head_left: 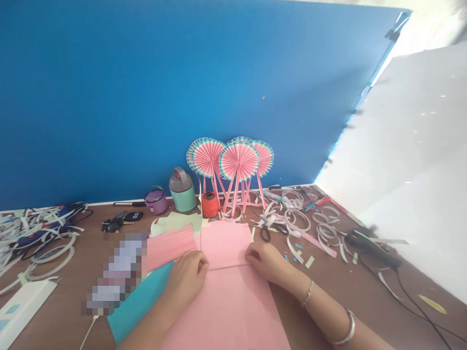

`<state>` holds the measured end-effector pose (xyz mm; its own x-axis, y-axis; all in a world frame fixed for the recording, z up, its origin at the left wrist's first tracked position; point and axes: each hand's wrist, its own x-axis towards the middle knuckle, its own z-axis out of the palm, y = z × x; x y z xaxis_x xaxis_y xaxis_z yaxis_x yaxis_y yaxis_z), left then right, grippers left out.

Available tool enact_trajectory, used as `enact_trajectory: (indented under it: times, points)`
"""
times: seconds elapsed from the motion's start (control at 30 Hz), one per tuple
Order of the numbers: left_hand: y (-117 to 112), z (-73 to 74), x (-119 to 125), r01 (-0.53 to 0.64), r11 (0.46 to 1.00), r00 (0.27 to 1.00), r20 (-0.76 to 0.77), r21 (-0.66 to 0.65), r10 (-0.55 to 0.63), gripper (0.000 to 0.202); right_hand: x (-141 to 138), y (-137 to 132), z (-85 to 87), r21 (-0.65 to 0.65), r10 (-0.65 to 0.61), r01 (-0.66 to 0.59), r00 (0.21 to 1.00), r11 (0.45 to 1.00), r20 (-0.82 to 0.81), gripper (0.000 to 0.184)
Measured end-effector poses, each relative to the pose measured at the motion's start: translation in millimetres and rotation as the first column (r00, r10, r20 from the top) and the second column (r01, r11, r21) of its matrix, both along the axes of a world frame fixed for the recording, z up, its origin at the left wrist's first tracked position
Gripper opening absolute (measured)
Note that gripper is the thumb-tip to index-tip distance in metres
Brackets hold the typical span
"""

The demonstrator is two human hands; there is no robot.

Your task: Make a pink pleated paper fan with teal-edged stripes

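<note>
A large pink paper sheet [233,311] lies in front of me, with a crosswise edge or fold between my hands and a pink section [226,243] beyond it. My left hand [188,274] is closed at the left end of that line, fingers curled onto the paper. At its right end my right hand [268,262] pinches the paper edge. Left of the sheet lies a pleated pink paper [170,245]. Teal paper [142,304] shows partly beneath my left forearm. Several round pink paper fans [239,161] with blue-edged rims lean against the blue panel.
Black-handled scissors [266,233] lie beyond my right hand among curled paper strips [297,221]. A green lidded flask [183,192], a purple pot [156,201] and a red roll [209,205] stand at the back. A black corded tool [374,249] is at right, a white power strip [27,311] at left.
</note>
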<state>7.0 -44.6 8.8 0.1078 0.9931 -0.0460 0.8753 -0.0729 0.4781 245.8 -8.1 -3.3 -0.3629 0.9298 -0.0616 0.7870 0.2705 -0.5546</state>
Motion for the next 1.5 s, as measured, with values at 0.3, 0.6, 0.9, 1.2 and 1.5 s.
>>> enact_trajectory:
  times: [0.3,0.6,0.9,1.2,1.5]
  points:
    - [-4.6,3.9,2.2,0.076,0.996,0.99,-0.122,0.051,-0.069,0.018,-3.4,-5.1,1.9,0.102,0.038,-0.047,0.995,0.994,0.087,0.016]
    - [-6.9,-13.7,8.3,0.436,0.87,0.869,-0.357,0.229,-0.342,0.066,-7.3,-15.0,3.7,0.341,0.206,-0.297,0.938,0.892,0.277,0.027]
    - [-7.8,-5.4,1.9,0.438,0.879,0.866,-0.351,0.188,-0.356,0.051,1.7,-13.2,3.4,0.35,0.332,-0.414,0.904,0.841,0.27,0.035]
    - [-7.1,-4.4,-14.6,0.298,0.908,0.934,-0.284,0.295,-0.215,0.036,11.8,-15.8,11.4,0.365,0.289,-0.39,0.909,0.845,0.302,0.024]
    - [-14.8,-5.1,-8.7,0.137,0.979,0.942,0.287,0.149,-0.175,0.03,10.4,-21.4,13.9,0.515,0.411,-0.347,0.912,0.784,-0.011,0.024]
